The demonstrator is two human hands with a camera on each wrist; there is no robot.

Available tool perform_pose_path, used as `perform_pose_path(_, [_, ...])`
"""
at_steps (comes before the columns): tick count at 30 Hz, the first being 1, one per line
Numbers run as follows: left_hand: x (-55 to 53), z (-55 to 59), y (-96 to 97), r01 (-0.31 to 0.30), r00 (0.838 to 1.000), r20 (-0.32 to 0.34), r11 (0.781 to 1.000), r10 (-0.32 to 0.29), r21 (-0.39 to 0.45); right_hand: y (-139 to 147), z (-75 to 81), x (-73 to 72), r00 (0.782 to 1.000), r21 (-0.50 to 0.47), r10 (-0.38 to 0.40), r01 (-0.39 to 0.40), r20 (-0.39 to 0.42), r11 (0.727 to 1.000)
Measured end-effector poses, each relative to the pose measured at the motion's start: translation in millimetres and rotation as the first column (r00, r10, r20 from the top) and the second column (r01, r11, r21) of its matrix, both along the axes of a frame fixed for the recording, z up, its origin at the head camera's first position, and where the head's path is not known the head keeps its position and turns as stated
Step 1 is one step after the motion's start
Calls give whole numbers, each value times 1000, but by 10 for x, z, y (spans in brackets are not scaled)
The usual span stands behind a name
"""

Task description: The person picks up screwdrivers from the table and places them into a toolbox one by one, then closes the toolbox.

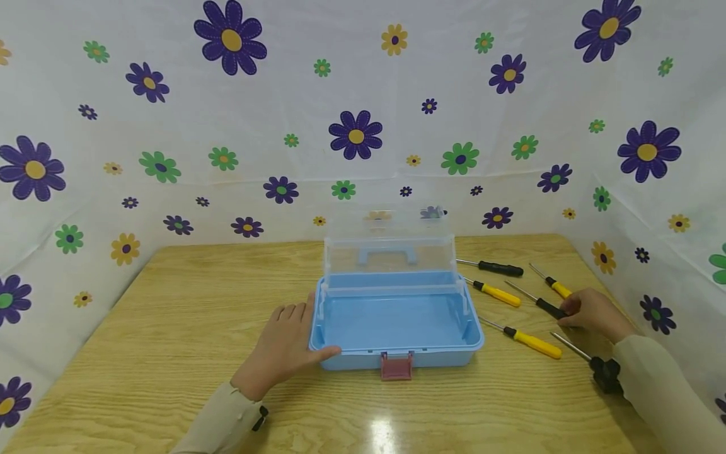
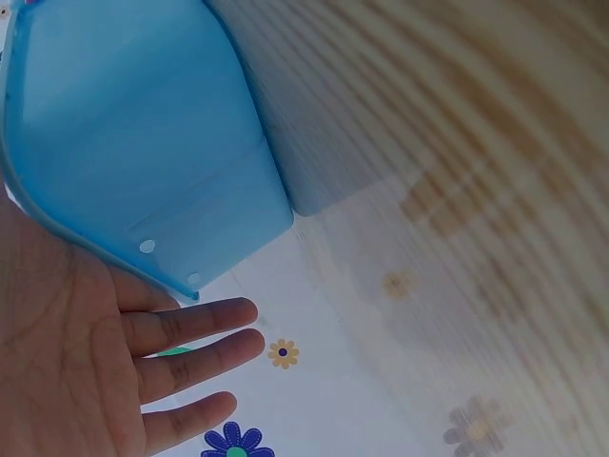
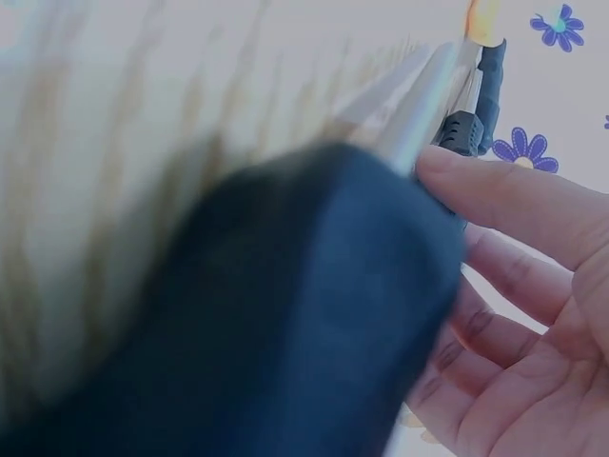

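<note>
Wood-grain tabletop (image 1: 170, 328): right hand (image 1: 592, 313) pinches black screwdriver (image 1: 547, 307) at handle end, shaft (image 1: 520, 291) pointing left, away; left hand (image 1: 283, 343), outspread, touches toolbox (image 1: 437, 360).

Glare spots the table (image 1: 198, 296) in front of you in soft light. A dark handle (image 3: 324, 295) blurs in your right-wrist view.

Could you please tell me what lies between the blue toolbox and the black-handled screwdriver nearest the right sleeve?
The head view shows one yellow-handled screwdriver lying between the toolbox and that black-handled screwdriver.
</note>
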State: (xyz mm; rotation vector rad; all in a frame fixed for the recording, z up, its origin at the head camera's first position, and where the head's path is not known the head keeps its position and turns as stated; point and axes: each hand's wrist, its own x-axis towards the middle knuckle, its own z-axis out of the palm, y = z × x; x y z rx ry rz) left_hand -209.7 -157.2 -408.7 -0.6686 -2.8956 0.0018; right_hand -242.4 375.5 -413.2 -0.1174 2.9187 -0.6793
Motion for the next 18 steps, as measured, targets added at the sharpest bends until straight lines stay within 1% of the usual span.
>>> perform_pose_path(5, [2,4,3,-1,1000,3,1000,1,3,11,3,32,1000,-4,-5,5,-15,1000])
perform_pose_path(10, [3,6,1,2,1000,-9,1000,-2,3,24,5,60,1000,10,-22,22,-9,1000])
perform_pose_path(18, [0,-8,-4,1,1000,-16,1000,-1,2,43,3,59,999,13,-38,39,-25,999])
